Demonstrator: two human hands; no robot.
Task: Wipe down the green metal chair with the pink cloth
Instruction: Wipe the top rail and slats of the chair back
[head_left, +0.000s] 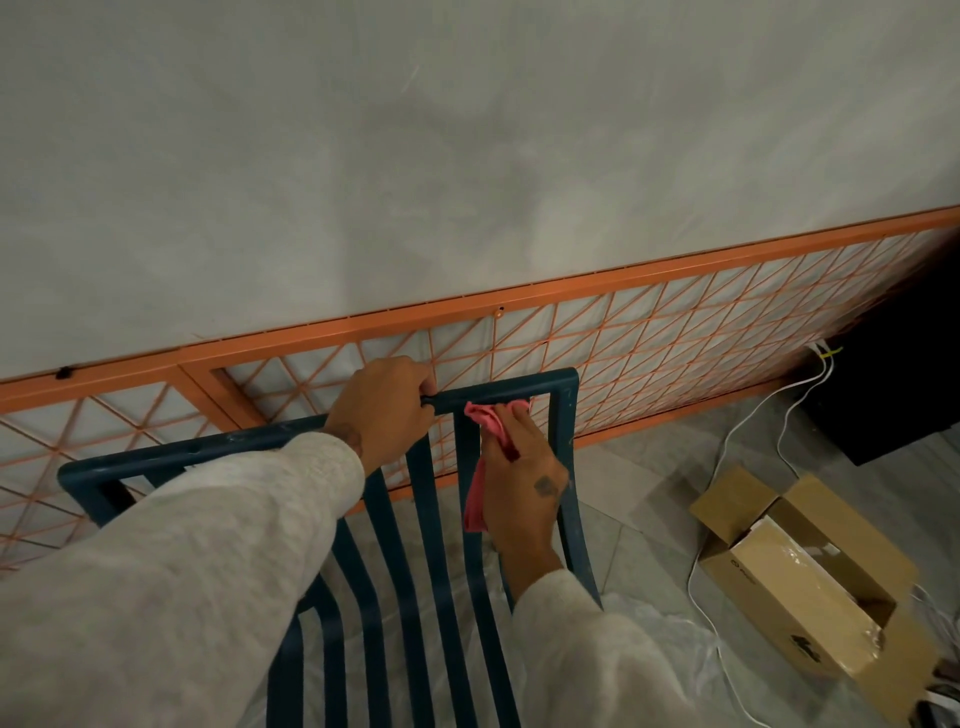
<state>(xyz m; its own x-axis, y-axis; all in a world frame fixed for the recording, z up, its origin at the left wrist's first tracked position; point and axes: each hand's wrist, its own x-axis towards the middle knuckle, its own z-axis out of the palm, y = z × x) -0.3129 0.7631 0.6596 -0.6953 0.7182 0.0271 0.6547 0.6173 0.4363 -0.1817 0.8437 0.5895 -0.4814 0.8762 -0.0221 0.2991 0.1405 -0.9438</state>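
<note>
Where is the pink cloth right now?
In the head view, right of centre, the pink cloth is bunched in the right hand, pressed under the chair's top rail near its right corner, beside the gripping left hand.

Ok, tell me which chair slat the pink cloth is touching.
The rightmost slat, next to the right side post: the right hand presses the pink cloth there; the other slats are bare.
</note>
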